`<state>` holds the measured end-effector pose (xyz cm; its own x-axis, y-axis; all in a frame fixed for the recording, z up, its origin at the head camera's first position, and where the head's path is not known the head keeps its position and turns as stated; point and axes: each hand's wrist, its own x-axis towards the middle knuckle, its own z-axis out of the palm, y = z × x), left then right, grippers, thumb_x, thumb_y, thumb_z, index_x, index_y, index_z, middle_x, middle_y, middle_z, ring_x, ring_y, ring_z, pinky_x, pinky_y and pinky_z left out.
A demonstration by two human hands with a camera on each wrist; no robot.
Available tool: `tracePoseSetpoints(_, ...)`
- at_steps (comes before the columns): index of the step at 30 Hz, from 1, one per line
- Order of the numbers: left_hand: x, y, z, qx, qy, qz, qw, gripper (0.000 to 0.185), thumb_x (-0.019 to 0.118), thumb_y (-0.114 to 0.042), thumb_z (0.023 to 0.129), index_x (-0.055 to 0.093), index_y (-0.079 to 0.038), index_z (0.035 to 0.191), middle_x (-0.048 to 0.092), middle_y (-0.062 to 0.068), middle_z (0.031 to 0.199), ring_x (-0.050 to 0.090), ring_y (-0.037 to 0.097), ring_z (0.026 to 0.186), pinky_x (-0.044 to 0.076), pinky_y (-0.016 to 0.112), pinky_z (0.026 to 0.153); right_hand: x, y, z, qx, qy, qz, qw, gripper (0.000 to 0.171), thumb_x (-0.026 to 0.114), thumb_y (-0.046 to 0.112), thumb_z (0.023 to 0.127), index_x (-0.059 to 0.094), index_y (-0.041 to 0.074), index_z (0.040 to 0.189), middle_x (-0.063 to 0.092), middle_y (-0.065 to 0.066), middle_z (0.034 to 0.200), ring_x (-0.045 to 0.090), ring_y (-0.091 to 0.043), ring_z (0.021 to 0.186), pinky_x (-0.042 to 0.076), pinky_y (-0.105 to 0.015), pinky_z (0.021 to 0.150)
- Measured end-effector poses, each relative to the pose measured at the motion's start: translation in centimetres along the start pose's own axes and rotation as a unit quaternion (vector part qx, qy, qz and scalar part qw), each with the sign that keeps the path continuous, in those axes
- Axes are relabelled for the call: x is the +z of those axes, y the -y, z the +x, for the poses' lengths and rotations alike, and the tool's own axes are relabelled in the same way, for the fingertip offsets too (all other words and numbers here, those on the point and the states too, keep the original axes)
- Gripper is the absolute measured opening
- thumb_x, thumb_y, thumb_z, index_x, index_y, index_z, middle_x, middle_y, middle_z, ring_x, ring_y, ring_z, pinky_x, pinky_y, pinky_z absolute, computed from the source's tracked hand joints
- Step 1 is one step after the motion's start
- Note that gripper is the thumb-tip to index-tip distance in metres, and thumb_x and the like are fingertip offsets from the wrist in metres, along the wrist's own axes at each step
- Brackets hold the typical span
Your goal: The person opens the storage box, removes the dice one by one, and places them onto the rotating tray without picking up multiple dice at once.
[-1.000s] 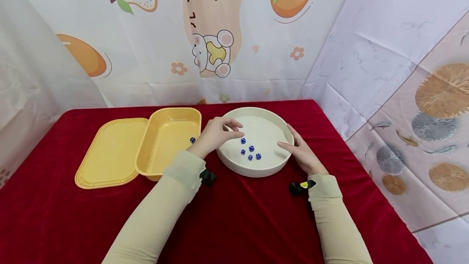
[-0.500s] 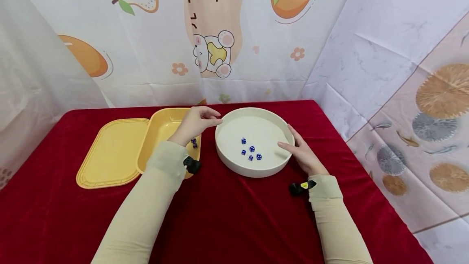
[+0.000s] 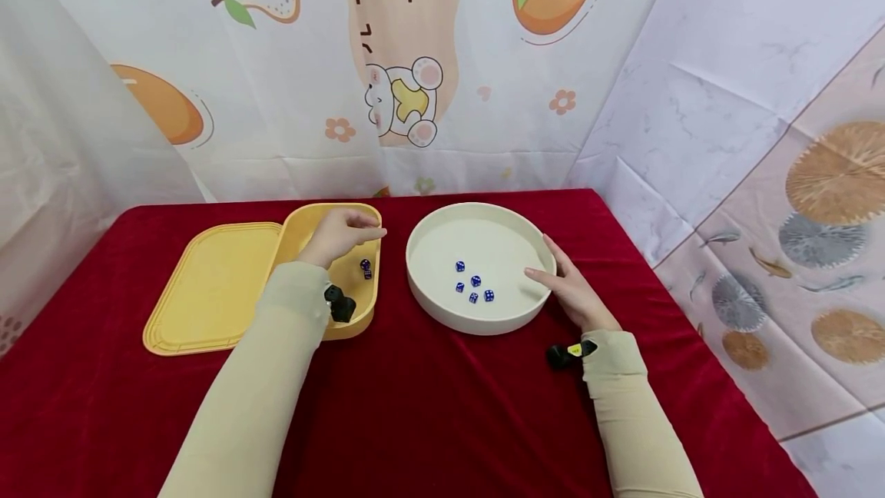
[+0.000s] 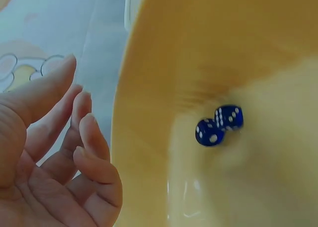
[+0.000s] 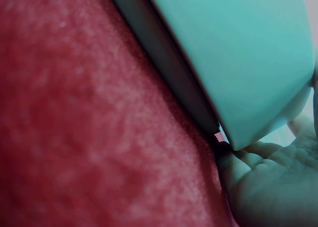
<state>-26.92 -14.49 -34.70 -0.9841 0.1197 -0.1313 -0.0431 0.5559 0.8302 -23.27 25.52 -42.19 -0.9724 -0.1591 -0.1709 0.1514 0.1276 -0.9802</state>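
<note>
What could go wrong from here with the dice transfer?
1. The left hand hangs over the yellow box with loosely curled fingers, and nothing visible in them; a die may have bounced on release.
2. The two blue dice sit close to the box wall, awkward to pick again.
3. The right hand only rests against the white bowl; a nudge could slide it.

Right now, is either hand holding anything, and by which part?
Left hand holds nothing, above the yellow box. Right hand rests against the white bowl at its outer wall.

Seven blue dice — five in the round tray (image 3: 442, 312); two in the yellow box (image 3: 302, 240); one lid (image 3: 207, 290).
</note>
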Motion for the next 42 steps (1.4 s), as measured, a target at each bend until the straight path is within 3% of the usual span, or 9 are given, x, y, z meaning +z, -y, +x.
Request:
tracePoseSetpoints(7, -0.6, 1.0, -0.1, -0.034, 0.021, -0.005, 0.9992, 0.042, 0.068, -0.032, 0.094, 0.064, -0.006, 0.127, 0.061, 0.012, 0.125, 0.057, 0.026, 0.108, 0.047, 0.040, 0.096, 0.0, -0.1, 0.0, -0.003, 0.000, 0.002, 1.000, 0.089, 0.066, 0.019, 0.095, 0.006, 0.028, 0.160, 0.008, -0.002, 0.167, 0.017, -0.020, 0.152, 0.035, -0.017, 0.105)
tracePoseSetpoints(14, -0.5, 2.2, 0.3, -0.063, 0.053, 0.014, 0.9965, 0.045, 0.066, -0.035, 0.095, 0.063, -0.007, 0.130, 0.061, 0.012, 0.131, 0.056, 0.020, 0.101, 0.046, 0.027, 0.083, 0.0, -0.2, 0.2, 0.002, -0.003, -0.005, 1.000, 0.091, 0.068, 0.021, 0.094, 0.006, 0.029, 0.160, 0.007, -0.001, 0.167, 0.016, -0.019, 0.152, 0.027, -0.036, 0.118)
tracePoseSetpoints(17, -0.4, 2.7, 0.5, -0.060, 0.061, 0.022, 0.9960, 0.047, 0.064, -0.037, 0.096, 0.062, -0.005, 0.131, 0.061, 0.013, 0.131, 0.056, 0.019, 0.098, 0.046, 0.025, 0.079, 0.0, -0.3, 0.2, 0.004, -0.005, -0.005, 1.000, 0.091, 0.068, 0.021, 0.094, 0.006, 0.029, 0.160, 0.007, -0.001, 0.167, 0.017, -0.019, 0.151, 0.025, -0.039, 0.119)
tracePoseSetpoints(26, -0.7, 3.4, 0.5, -0.057, 0.050, 0.026, 0.9968, 0.046, 0.064, -0.035, 0.097, 0.062, -0.004, 0.130, 0.059, 0.017, 0.134, 0.060, 0.026, 0.107, 0.049, 0.032, 0.088, 0.0, -0.2, 0.2, 0.002, -0.003, 0.000, 1.000, 0.092, 0.068, 0.022, 0.094, 0.005, 0.030, 0.160, 0.007, -0.002, 0.167, 0.015, -0.020, 0.152, 0.022, -0.043, 0.121)
tracePoseSetpoints(31, -0.9, 4.1, 0.6, -0.052, 0.059, 0.033, 0.9963, 0.045, 0.067, -0.032, 0.095, 0.064, -0.002, 0.128, 0.062, 0.018, 0.131, 0.062, 0.026, 0.104, 0.050, 0.033, 0.087, 0.0, -0.2, 0.2, -0.001, -0.002, 0.001, 1.000, 0.091, 0.068, 0.021, 0.094, 0.007, 0.029, 0.160, 0.007, 0.000, 0.167, 0.016, -0.019, 0.152, 0.022, -0.041, 0.121)
tracePoseSetpoints(42, -0.7, 4.8, 0.6, -0.068, 0.090, 0.048, 0.9924, 0.047, 0.070, -0.029, 0.093, 0.062, -0.003, 0.131, 0.059, 0.017, 0.138, 0.050, 0.030, 0.127, 0.046, 0.044, 0.101, 0.0, 0.0, 0.1, -0.006, 0.002, 0.002, 1.000, 0.089, 0.065, 0.019, 0.096, 0.005, 0.027, 0.161, 0.009, -0.003, 0.167, 0.017, -0.020, 0.152, 0.033, -0.022, 0.111)
